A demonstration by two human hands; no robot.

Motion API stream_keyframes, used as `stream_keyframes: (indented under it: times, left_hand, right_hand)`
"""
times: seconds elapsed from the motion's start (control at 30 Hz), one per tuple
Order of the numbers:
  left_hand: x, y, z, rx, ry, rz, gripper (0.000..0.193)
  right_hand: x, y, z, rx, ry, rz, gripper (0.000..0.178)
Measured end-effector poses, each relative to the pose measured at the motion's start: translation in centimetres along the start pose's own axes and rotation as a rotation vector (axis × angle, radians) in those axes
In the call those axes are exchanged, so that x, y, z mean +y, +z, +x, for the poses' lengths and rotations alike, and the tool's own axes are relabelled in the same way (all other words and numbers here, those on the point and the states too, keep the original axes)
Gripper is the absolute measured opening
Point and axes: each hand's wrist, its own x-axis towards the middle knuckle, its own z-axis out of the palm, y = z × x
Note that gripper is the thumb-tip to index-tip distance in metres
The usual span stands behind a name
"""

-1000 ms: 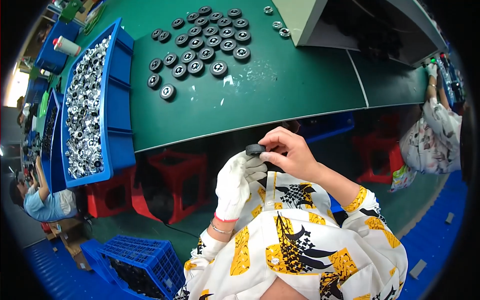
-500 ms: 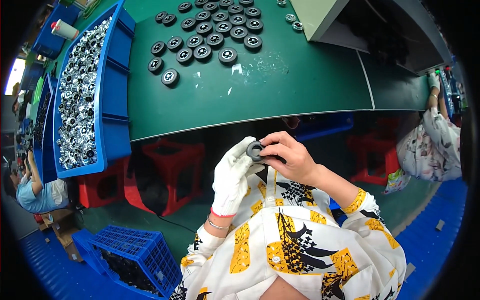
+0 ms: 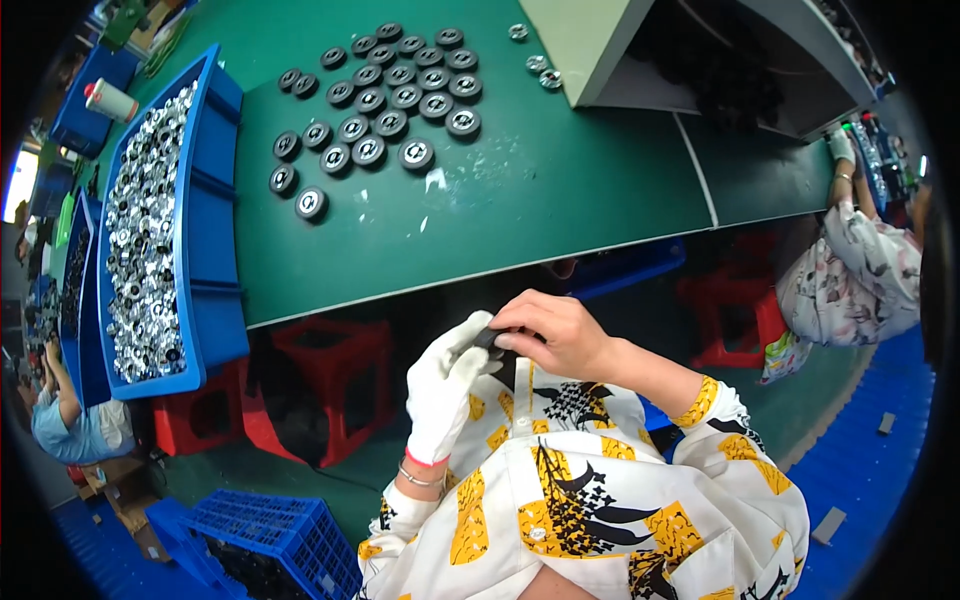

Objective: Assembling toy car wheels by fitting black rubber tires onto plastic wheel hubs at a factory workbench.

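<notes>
My left hand [image 3: 438, 395], in a white knitted glove, and my bare right hand [image 3: 562, 335] meet in front of my body, just below the table edge. Between them is a small black rubber tyre [image 3: 488, 338], its lower side in the gloved fingers and my right thumb and fingers pinching it from the right. The fingers cover much of it, and whether anything sits inside the ring cannot be made out. On the green table [image 3: 560, 210] beyond lie several black wheels with silver centres [image 3: 416, 154], loosely grouped.
A long blue bin [image 3: 215, 300] full of shiny silver hubs [image 3: 145, 240] stands at the left. Loose hubs [image 3: 537, 64] lie near a pale open-fronted box [image 3: 590, 40]. Red stools [image 3: 335, 385] and a blue crate [image 3: 285, 530] are below. People sit at far left and right.
The tyre has been tilted, so its open ring no longer faces up. Both hands have shifted slightly left and lower in the picture; the whole view has also shifted.
</notes>
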Motion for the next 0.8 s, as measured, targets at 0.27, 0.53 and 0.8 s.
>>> stream_keyframes:
  times: [0.27, 0.53, 0.8]
  left_hand:
    - [-0.1, -0.4, 0.8, -0.020, -0.107, -0.202, 0.039]
    - [0.1, -1.3, 1.8, -0.099, -0.114, -0.513, 0.043]
    - [-0.1, -2.1, 1.5, -0.039, -0.125, -0.507, 0.041]
  right_hand:
    - [1.2, -4.3, 5.7, -0.003, -0.101, -0.323, 0.013]
    - [10.0, -10.3, 17.3, -0.213, 0.095, -1.610, 0.012]
    - [6.2, -8.9, 15.0, -0.043, -0.054, -0.983, 0.020]
